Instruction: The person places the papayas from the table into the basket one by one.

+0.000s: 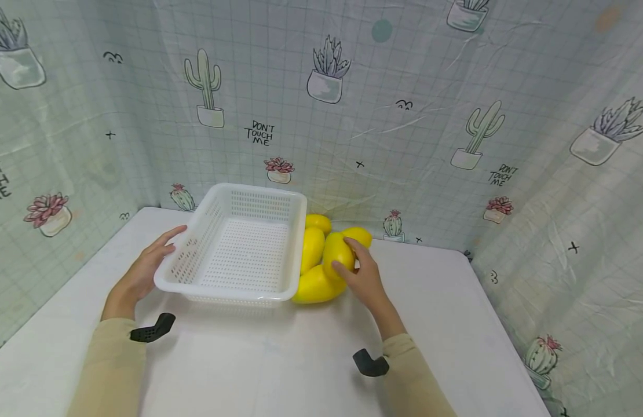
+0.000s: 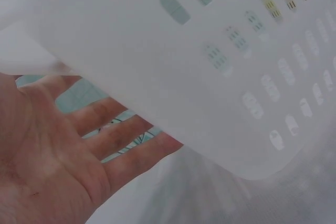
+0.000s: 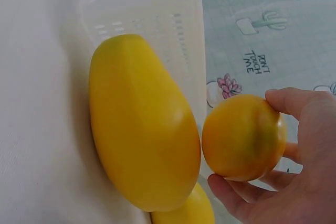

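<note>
A white perforated plastic basket (image 1: 225,291) stands on the left half of the table, its inside bare. My left hand (image 1: 144,272) is at its left side, with nearly straight fingers (image 2: 126,137) against the wall; part of the thumb is hidden in the left wrist view. My right hand (image 1: 367,281) pinches a yellow mango (image 1: 336,255) between thumb and fingers, above the other fruit. Right by the basket's right wall lies a large mango (image 3: 142,124). Several more yellow mangoes (image 1: 312,249) crowd along that wall, partly covered by its rim.
The white table (image 1: 280,370) reaches up to a patterned cloth (image 1: 363,145) that hangs behind it and on both sides. A black wrist mount (image 1: 153,329) sticks out from the left sleeve, and another black mount (image 1: 371,364) from the right sleeve.
</note>
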Demonstrator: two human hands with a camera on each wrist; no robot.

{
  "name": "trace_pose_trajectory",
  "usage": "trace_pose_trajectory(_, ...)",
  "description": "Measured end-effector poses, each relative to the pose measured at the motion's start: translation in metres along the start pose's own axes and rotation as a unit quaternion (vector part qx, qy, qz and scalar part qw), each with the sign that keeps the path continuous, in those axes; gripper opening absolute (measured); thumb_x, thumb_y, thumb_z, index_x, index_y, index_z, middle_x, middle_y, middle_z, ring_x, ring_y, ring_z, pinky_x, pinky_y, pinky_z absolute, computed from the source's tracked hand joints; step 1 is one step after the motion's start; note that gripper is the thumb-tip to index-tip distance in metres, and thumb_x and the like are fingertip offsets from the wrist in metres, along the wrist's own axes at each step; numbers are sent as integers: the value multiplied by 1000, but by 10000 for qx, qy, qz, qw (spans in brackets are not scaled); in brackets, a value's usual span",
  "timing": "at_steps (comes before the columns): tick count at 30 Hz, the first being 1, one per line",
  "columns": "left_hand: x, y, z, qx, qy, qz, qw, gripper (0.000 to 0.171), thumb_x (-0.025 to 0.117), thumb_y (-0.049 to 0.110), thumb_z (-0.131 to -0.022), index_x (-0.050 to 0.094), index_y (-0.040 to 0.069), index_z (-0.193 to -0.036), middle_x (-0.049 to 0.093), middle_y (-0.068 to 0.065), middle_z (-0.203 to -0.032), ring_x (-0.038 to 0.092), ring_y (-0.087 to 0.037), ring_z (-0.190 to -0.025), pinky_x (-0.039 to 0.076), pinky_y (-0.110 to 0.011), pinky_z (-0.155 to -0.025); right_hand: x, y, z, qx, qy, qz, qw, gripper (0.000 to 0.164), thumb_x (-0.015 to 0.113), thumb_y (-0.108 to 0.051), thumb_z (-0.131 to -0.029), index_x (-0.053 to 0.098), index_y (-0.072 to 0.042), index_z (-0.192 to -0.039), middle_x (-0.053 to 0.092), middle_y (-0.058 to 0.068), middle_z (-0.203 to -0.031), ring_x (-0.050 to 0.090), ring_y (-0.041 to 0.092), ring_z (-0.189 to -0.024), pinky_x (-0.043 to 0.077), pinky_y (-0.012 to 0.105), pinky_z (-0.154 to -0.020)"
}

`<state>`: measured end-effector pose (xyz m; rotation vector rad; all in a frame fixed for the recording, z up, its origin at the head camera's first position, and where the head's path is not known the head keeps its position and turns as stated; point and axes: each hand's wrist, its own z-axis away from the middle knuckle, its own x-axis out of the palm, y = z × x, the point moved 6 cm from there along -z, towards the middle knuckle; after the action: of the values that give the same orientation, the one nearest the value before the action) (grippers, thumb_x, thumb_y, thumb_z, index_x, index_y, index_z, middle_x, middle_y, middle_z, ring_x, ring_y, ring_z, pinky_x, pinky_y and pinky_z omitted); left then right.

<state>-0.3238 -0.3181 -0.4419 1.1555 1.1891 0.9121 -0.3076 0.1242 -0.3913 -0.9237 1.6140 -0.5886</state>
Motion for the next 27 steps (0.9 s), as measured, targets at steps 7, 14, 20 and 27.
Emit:
trace_pose_trajectory(7, 0, 0, 0, 29, 37, -22, 10000, 52, 27, 43, -105, 13, 38, -155, 19, -6, -161, 48, 5, -113, 51, -18, -84, 4, -3, -1, -45, 2, -61, 10000, 60, 66, -37, -91, 42, -24, -144, 44, 2, -148, 48, 27, -126, 51, 47, -96)
trace_pose_trajectory(14, -2, -2, -1, 59, 5, 79, 10000, 52, 29, 41, -105, 14, 37, -155, 20, -6, -160, 49, 6, -113, 51, -18, -83, 6, -9, -2, -122, -5, -91, 9999, 60, 66, -36, -91, 41, -24, -144, 44, 2, -148, 48, 26, -127, 51, 46, -96)
trace_pose_trajectory(20, -3, -3, -2, -2, 29, 40, 10000, 53, 29, 43, -104, 13, 38, -155, 19, -7, -160, 47, 5, -113, 51, -18, -83, 8, -12, -3, -116, -41, -165, 9998, 63, 65, -39, -90, 40, -25, -146, 44, 2, -148, 49, 26, -122, 52, 45, -95)
trace_pose_trajectory(27, -3, -4, -2, -5, 55, -39, 10000, 52, 28, 44, -104, 13, 39, -154, 18, -9, -160, 46, 5, -113, 50, -18, -83, 10, -18, -5, -153, -71, -275, 9995, 63, 65, -39, -90, 39, -25, -146, 43, 0, -149, 49, 25, -121, 51, 46, -96)
